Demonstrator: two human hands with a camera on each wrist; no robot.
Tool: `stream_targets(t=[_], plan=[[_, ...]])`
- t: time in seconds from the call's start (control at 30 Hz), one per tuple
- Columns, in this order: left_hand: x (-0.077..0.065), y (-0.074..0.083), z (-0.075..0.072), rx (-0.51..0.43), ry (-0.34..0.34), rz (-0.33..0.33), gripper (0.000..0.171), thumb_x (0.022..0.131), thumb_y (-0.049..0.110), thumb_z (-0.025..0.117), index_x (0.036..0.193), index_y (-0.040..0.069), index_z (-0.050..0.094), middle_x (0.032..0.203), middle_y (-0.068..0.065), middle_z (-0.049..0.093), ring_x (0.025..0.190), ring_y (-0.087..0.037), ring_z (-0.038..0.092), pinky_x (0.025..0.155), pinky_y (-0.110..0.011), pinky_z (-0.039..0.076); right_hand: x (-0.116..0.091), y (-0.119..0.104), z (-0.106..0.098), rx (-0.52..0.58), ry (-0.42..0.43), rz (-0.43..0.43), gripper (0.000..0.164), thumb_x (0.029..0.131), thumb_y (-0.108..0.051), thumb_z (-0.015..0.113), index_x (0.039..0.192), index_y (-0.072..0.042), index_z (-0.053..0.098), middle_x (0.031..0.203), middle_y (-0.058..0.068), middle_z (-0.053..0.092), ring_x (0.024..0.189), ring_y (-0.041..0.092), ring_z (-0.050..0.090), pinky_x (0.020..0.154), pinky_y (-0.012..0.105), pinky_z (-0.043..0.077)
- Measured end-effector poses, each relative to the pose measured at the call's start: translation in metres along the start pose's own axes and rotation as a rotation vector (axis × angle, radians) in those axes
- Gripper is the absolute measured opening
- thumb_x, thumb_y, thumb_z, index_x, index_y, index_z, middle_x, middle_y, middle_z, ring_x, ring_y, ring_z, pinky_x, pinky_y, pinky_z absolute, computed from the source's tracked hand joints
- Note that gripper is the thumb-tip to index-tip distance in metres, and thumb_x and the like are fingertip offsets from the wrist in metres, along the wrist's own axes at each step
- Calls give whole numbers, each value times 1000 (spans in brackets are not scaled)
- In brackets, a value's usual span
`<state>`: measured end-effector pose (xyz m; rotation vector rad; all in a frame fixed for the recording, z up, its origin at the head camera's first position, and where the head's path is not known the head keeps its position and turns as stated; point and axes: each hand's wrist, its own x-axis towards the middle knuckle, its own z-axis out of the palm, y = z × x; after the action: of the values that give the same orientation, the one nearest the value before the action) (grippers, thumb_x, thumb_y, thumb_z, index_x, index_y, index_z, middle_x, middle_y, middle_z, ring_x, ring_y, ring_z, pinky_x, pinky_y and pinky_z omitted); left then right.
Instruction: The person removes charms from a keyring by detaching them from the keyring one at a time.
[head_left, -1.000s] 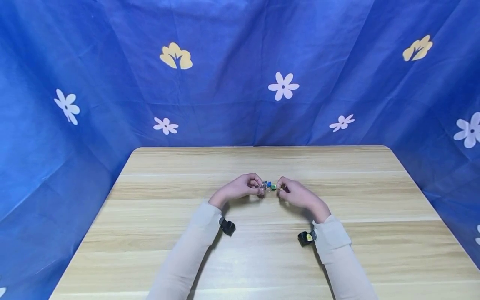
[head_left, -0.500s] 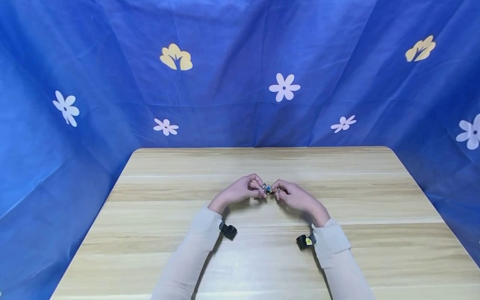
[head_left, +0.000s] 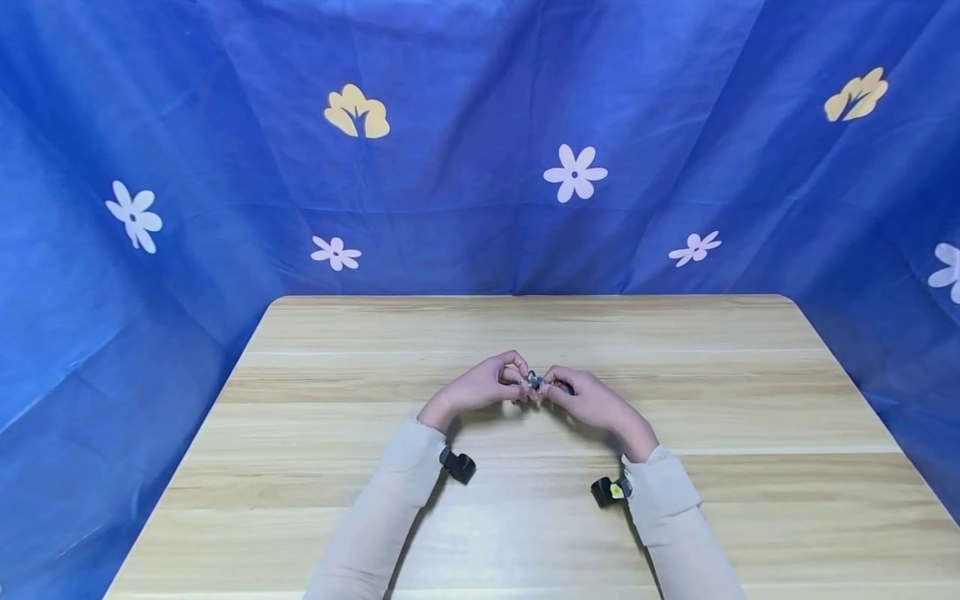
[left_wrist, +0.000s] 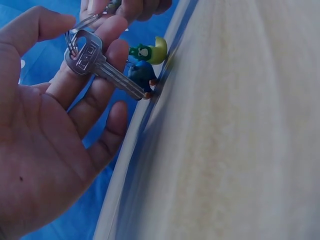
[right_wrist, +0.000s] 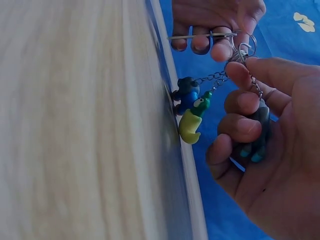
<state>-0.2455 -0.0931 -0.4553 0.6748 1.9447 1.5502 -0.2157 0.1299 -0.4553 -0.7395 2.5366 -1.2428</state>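
Pale wood-grain table (head_left: 750,375) before creased blue cloth (head_left: 457,217) with white flowers (head_left: 575,174)

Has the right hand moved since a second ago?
Yes: judged against the tabletop in the head view, the right hand shifted left, toward the left hand.

We are seeing a curtained-off recording booth: blue cloth (head_left: 457,192) with printed white flowers (head_left: 574,174) and yellow trees (head_left: 369,112) is hanging behind and beside a wood-grain tabletop (head_left: 536,533), and black cameras (head_left: 460,467) are sitting at both wrists (head_left: 432,414).
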Motion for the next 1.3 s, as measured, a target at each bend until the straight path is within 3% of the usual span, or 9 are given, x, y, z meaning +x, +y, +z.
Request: stream_targets(t=[0.3, 0.6, 0.87, 1.07, 1.13, 1.3], plan=[[1, -2, 0, 16, 0, -15, 19, 88, -2, 53, 105, 2, 46, 105, -25, 69, 90, -20, 69, 87, -25, 52, 0, 3, -1, -23, 8, -54, 16, 99, -22, 52, 98, -14, 66, 92, 6, 67, 78, 12, 54, 76, 30, 47], [0, 0, -4, 24, -2, -6, 17, 89, -1, 51, 105, -1, 45, 106, -27, 69, 96, -30, 69, 90, -30, 54, 2, -1, -1, -40, 15, -43, 15, 98, -23, 54, 96, -18, 68, 97, 1, 69, 83, 11, 59, 82, 32, 49], [2, 1, -6, 26, 24, -15, 16, 90, -1, 53, 104, 1, 46, 104, -24, 69, 91, -22, 69, 88, -30, 54, 2, -5, -1, -59, 16, -35, 14, 97, -22, 55, 97, -17, 68, 98, 0, 70, 75, 10, 61, 82, 31, 50], [2, 1, -6, -27, 21, -3, 19, 90, -1, 55, 105, 4, 44, 102, -21, 70, 88, -20, 68, 86, -27, 53, 0, -9, -2, 13, -36, -5, 16, 98, -21, 55, 99, -10, 66, 92, 10, 68, 53, 22, 60, 63, 28, 52], [1, 1, -6, -42, 22, 7, 20, 90, 0, 56, 105, 5, 43, 101, -19, 71, 86, -19, 68, 83, -27, 52, 0, -10, -2, 31, -44, 3, 17, 98, -22, 55, 99, -9, 66, 85, 12, 66, 52, 23, 60, 57, 28, 51], [1, 2, -6, -70, 12, 30, 25, 93, 0, 56, 112, 4, 40, 100, -19, 71, 84, -16, 66, 80, -31, 51, 0, -9, -3, 15, -38, -13, 18, 98, -24, 54, 100, -10, 66, 80, 12, 65, 52, 23, 59, 59, 28, 51]])
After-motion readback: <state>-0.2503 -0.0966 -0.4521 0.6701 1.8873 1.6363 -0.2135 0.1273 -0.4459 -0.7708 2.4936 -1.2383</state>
